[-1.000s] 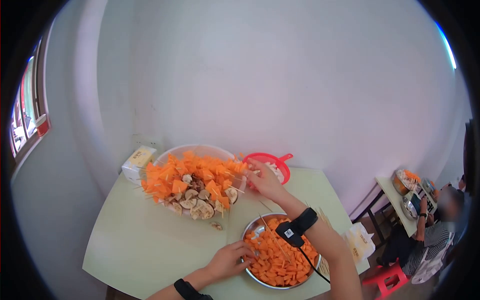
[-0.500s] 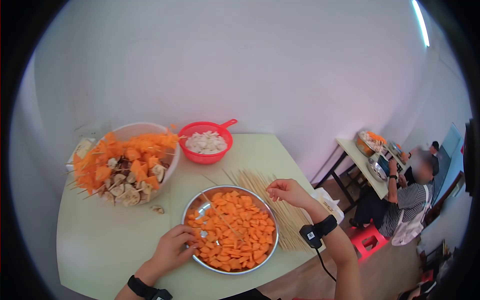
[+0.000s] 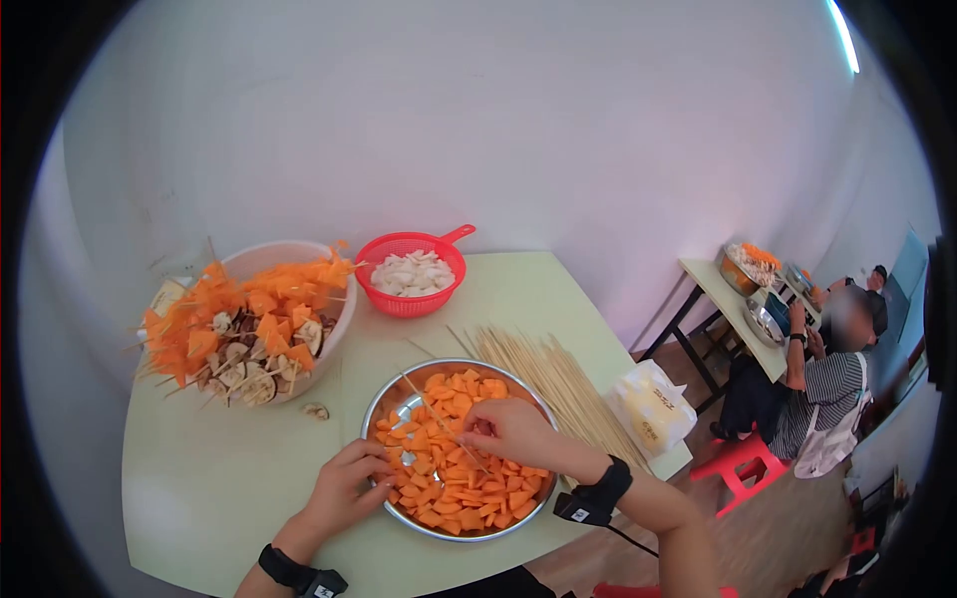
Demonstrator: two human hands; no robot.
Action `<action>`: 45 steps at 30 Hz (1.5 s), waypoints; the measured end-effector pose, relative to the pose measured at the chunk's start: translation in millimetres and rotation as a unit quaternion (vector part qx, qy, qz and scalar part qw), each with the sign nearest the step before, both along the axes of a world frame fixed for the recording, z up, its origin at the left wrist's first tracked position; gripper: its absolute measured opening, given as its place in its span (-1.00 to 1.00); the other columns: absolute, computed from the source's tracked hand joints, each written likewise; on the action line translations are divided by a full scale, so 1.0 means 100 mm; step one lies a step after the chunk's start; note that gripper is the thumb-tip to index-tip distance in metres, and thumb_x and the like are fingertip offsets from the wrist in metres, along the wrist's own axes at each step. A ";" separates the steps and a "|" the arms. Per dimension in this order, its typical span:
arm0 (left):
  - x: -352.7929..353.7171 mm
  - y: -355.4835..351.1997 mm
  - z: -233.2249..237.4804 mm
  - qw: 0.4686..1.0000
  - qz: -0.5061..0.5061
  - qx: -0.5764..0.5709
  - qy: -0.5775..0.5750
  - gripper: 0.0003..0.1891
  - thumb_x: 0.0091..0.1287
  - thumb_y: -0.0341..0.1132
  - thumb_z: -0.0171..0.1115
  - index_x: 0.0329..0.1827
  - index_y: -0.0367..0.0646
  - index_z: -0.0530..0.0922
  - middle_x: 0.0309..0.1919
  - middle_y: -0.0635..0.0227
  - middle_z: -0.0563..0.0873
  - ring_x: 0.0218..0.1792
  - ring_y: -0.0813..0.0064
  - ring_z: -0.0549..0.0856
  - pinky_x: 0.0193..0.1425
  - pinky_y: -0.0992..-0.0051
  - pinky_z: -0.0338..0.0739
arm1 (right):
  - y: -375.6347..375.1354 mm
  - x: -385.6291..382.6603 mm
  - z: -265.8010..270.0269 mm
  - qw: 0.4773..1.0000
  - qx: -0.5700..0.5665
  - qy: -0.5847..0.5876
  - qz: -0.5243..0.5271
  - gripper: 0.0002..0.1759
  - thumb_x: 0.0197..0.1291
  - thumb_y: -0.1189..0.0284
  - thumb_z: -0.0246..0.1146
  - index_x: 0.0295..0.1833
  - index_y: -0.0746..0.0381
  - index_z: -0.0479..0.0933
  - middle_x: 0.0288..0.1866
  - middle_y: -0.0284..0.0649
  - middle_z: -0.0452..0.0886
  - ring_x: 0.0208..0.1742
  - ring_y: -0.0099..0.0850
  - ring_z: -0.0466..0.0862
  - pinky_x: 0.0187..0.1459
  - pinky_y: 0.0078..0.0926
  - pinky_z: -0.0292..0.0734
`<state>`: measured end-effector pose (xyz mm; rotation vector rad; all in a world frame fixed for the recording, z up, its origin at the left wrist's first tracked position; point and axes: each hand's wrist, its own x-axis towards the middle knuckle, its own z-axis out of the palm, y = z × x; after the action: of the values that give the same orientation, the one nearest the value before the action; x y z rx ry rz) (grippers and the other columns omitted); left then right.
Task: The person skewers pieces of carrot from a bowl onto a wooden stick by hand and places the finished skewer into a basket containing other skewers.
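Observation:
A round metal basin (image 3: 546,411) holds many cut orange pieces (image 3: 488,478) that look like carrot. My left hand (image 3: 344,488) rests at the basin's left rim, its fingers bent over the edge and its thumb apart from them; I see nothing held there. Across the pieces lies a thin wooden skewer (image 3: 423,397). Over the middle of the basin, my right hand (image 3: 513,434) has its thumb and fingers closed at the skewer's shaft. More bare skewers (image 3: 553,374) lie in a loose bundle right of the basin.
A white bowl (image 3: 347,324) at left is heaped with loaded skewers (image 3: 249,319). Behind the basin stands a red colander (image 3: 419,307) of white pieces (image 3: 411,274). A tissue pack (image 3: 653,404) lies at the table's right edge. Other people (image 3: 817,384) sit at another table (image 3: 703,279).
My right hand has moved left and down from above the skewer bundle to the skewer in the basin, its fingers closing there. My left hand stays at the rim. The view has shifted slightly.

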<state>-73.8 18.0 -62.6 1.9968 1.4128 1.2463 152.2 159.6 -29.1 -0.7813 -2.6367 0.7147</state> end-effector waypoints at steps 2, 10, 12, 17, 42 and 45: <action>0.00 -0.01 -0.01 1.000 0.006 -0.005 -0.003 -0.87 0.05 -0.52 0.28 -0.34 -0.27 0.53 -0.23 0.28 0.55 -0.33 0.42 0.62 -0.26 0.52 0.54 | 0.02 -0.15 -0.06 0.998 -0.010 -0.028 -0.062 -0.73 0.08 0.26 0.29 -0.34 0.26 0.52 -0.49 -0.23 0.60 -0.57 -0.46 0.55 -0.49 -0.54 0.41; -0.05 -0.05 -0.02 1.000 0.008 -0.018 0.022 -0.91 0.10 -0.41 0.28 -0.36 -0.16 0.56 -0.21 0.37 0.57 -0.22 0.37 0.60 -0.12 0.45 0.50 | 0.25 -0.18 0.17 0.936 -0.299 0.163 -0.093 -0.85 0.23 0.37 0.14 -0.31 0.24 0.46 -0.52 -0.26 0.59 -0.55 -0.55 0.56 -0.53 -0.64 0.41; -0.05 -0.05 -0.01 0.998 0.014 -0.015 0.051 -0.92 0.11 -0.39 0.27 -0.36 -0.13 0.56 -0.21 0.39 0.57 -0.19 0.40 0.59 -0.03 0.40 0.44 | 0.31 -0.09 0.24 0.899 -0.354 0.231 -0.115 -0.87 0.26 0.40 0.10 -0.27 0.24 0.44 -0.51 -0.27 0.59 -0.54 -0.54 0.57 -0.52 -0.66 0.42; -0.03 -0.05 0.00 0.993 0.018 -0.034 0.110 -0.92 0.12 -0.33 0.26 -0.35 -0.07 0.57 -0.23 0.46 0.57 -0.11 0.50 0.55 0.24 0.22 0.22 | 0.36 0.06 0.15 0.844 -0.420 0.321 -0.093 -0.89 0.29 0.44 0.06 -0.21 0.26 0.40 -0.48 -0.19 0.59 -0.47 -0.49 0.61 -0.43 -0.64 0.49; 0.65 0.45 0.22 0.964 -0.010 -0.065 0.259 -0.84 0.02 -0.33 0.30 -0.32 -0.12 0.62 -0.43 0.38 0.54 -0.28 0.37 0.57 -0.22 0.38 0.46 | -0.02 0.26 -0.03 0.900 -0.289 0.324 -0.032 -0.93 0.20 0.55 0.11 -0.22 0.32 0.40 -0.41 -0.30 0.54 -0.35 -0.57 0.65 -0.31 -0.66 0.53; 0.65 0.46 0.20 0.971 -0.022 -0.082 0.221 -0.84 0.03 -0.35 0.28 -0.32 -0.14 0.62 -0.44 0.36 0.55 -0.31 0.34 0.58 -0.24 0.38 0.48 | -0.03 0.28 -0.03 0.907 -0.277 0.316 -0.028 -0.91 0.18 0.56 0.11 -0.21 0.33 0.40 -0.42 -0.30 0.54 -0.36 -0.56 0.65 -0.31 -0.65 0.54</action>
<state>-8.7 64.5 -42.2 2.2605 1.5963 0.6581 179.9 157.1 -31.7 -0.6062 -1.8283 1.4484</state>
